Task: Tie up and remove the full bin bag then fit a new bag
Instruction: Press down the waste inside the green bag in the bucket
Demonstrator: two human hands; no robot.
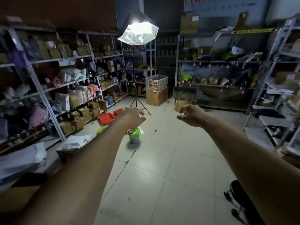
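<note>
A small grey bin point(134, 140) stands on the tiled floor some way ahead, lined with a green bag point(136, 132) whose top holds rubbish. Another green bag point(102, 130) lies on the floor to the bin's left, partly hidden behind my left forearm. Both arms are stretched out in front of me. My left hand point(131, 116) hovers in the air above the bin with loosely curled fingers and holds nothing. My right hand point(191, 114) hangs further right, fingers relaxed and curled downward, also holding nothing.
Metal shelving point(48, 88) packed with boxes and parcels lines the left, back and right walls. A light stand with a bright umbrella point(138, 32) stands behind the bin. Red trays point(106, 118), cardboard boxes point(157, 96) and crates sit on the floor; a black chair base point(238, 198) lies near right.
</note>
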